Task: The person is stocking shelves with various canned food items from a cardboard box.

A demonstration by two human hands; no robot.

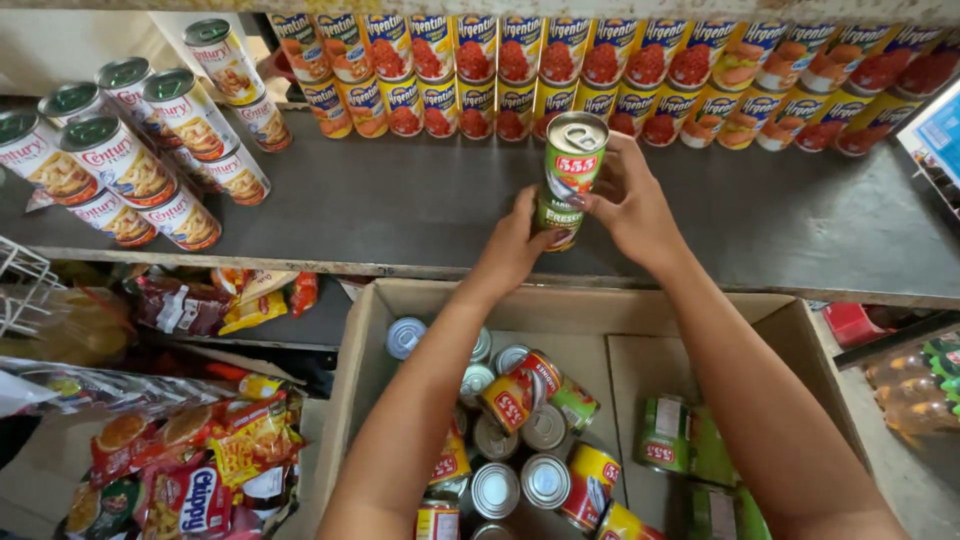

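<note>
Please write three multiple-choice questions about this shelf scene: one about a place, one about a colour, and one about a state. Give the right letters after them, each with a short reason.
1. Where is the green can that both hands hold?
A. above the dark shelf
B. inside the cardboard box
C. among the snack packets

2. What colour are the labels of the row of cans along the back of the shelf?
A. mostly blue
B. mostly yellow
C. mostly white

3. How do the cans in the box lie?
A. all upright in neat rows
B. loose, some upright and some on their sides
C. sealed under plastic wrap

Answers:
1 A: the left hand and right hand hold it over the shelf surface, beyond the box edge.
2 B: yellow dominates those labels, with red and orange pictures.
3 B: some show round tops, while others show their labels lying sideways.
</note>
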